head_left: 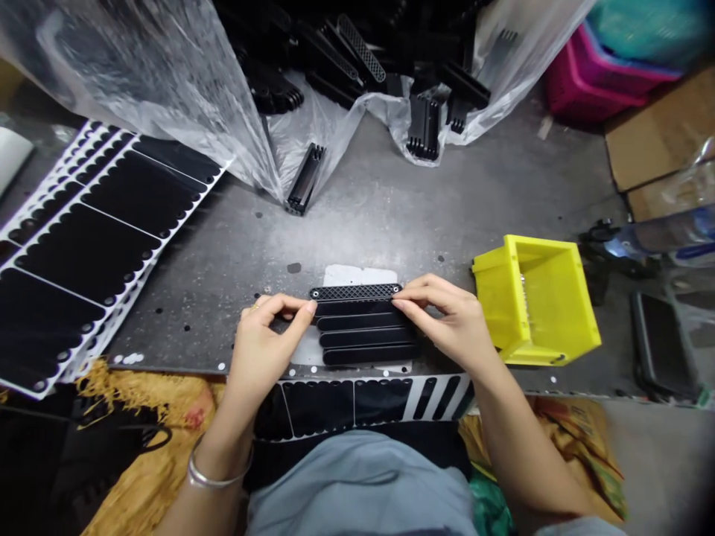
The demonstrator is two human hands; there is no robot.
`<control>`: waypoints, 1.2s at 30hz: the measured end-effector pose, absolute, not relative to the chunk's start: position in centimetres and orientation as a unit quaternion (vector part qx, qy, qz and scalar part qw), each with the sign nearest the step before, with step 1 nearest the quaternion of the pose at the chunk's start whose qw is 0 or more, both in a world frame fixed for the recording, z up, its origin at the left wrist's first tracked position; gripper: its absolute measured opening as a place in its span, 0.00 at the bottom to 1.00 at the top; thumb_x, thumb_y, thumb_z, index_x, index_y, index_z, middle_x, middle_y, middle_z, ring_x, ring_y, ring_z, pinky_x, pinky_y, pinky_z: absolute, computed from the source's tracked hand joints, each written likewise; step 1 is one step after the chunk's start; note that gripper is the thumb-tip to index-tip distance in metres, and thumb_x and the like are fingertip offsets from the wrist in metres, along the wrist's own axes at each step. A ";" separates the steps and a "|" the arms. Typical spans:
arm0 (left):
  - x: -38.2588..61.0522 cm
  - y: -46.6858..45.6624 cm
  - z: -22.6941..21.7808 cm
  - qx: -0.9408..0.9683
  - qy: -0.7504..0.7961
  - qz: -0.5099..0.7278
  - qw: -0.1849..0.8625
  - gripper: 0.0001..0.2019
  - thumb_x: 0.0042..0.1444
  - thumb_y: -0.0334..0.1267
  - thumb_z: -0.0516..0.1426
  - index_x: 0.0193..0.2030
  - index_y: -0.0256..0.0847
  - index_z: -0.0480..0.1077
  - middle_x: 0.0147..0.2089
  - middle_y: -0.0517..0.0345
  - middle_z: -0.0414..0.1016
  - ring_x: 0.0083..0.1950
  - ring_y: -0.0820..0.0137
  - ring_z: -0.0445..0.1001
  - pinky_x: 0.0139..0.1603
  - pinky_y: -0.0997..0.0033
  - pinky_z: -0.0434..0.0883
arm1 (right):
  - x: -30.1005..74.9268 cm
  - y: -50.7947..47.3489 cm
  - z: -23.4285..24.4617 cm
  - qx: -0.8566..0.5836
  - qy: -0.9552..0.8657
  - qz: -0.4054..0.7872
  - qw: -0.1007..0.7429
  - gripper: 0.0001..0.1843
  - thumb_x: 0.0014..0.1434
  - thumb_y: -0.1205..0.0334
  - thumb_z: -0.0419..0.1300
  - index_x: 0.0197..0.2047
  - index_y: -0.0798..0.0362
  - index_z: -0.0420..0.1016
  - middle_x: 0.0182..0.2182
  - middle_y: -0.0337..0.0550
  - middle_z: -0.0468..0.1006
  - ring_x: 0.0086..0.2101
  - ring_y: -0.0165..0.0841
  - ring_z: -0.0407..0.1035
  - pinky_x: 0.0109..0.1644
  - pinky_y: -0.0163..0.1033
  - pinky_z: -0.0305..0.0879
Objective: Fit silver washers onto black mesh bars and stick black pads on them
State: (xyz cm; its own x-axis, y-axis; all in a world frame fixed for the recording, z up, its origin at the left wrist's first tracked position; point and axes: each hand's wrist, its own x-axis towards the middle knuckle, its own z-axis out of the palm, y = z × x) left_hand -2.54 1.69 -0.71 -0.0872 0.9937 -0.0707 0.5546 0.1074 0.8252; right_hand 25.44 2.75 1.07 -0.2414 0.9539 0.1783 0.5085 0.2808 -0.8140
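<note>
Because the left hand [268, 350] and right hand [447, 320] pinch the perforated strip [356, 292] only at its two ends, between thumb and fingertips, a slip at either end could drop it onto the black bars [363, 335] just below, or knock them out of line. The strip lies near the middle of the surface's near edge, above a white sheet [346, 275]. A careless wrist could also drag the black pad sheets [83, 238] lying over the left edge, and the bangle [217, 473] on the left wrist might catch them. The metal surface [380, 171] is dotted with holes. Toward its far edge, a clear bag [139, 74] spills black parts [357, 52], and one part [304, 179] lies loose. A yellow bin [536, 298] stands by the right edge, with a pink crate [586, 82] and cardboard [664, 126] beyond.
</note>
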 end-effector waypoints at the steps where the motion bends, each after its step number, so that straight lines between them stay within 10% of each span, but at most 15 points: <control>1: -2.5 1.7 -0.6 0.586 0.661 0.324 0.338 0.10 0.60 0.47 0.62 0.31 0.46 0.79 0.32 0.61 0.80 0.36 0.66 0.74 0.48 0.62 0.69 | 25.3 2.8 0.9 -0.510 -0.715 0.323 0.353 0.05 0.68 0.65 0.64 0.43 0.50 0.83 0.38 0.41 0.82 0.39 0.32 0.77 0.45 0.40 0.73; 11: -2.7 1.9 -0.5 0.579 0.661 0.322 0.352 0.10 0.58 0.47 0.64 0.32 0.45 0.79 0.30 0.63 0.79 0.34 0.69 0.74 0.43 0.67 0.70 | 25.0 3.6 0.9 -0.557 -0.641 0.402 0.342 0.06 0.66 0.62 0.64 0.38 0.51 0.83 0.35 0.40 0.82 0.26 0.27 0.71 0.33 0.38 0.69; 22: -2.1 0.5 0.2 0.617 0.667 0.344 0.237 0.05 0.64 0.42 0.63 0.40 0.45 0.79 0.37 0.61 0.80 0.38 0.68 0.75 0.47 0.65 0.68 | 27.4 0.3 2.4 -0.550 -0.747 0.138 0.347 0.08 0.68 0.65 0.63 0.50 0.50 0.79 0.52 0.51 0.73 0.42 0.37 0.73 0.46 0.46 0.72; 29: 5.0 -4.2 2.7 0.830 0.405 0.276 0.265 0.15 0.68 0.34 0.61 0.60 0.43 0.71 0.50 0.58 0.82 0.52 0.65 0.76 0.58 0.62 0.62 | 31.0 -7.3 3.4 -0.497 -0.803 0.241 0.223 0.09 0.71 0.69 0.59 0.50 0.47 0.74 0.41 0.36 0.82 0.43 0.33 0.76 0.58 0.47 0.63; 36: 6.6 -4.8 2.6 0.800 0.423 0.254 0.342 0.06 0.72 0.33 0.55 0.43 0.43 0.74 0.39 0.63 0.80 0.39 0.68 0.71 0.45 0.62 0.59 | 29.1 -8.5 2.9 -0.532 -0.798 0.054 0.278 0.13 0.68 0.58 0.66 0.55 0.44 0.80 0.51 0.45 0.82 0.57 0.44 0.68 0.64 0.55 0.51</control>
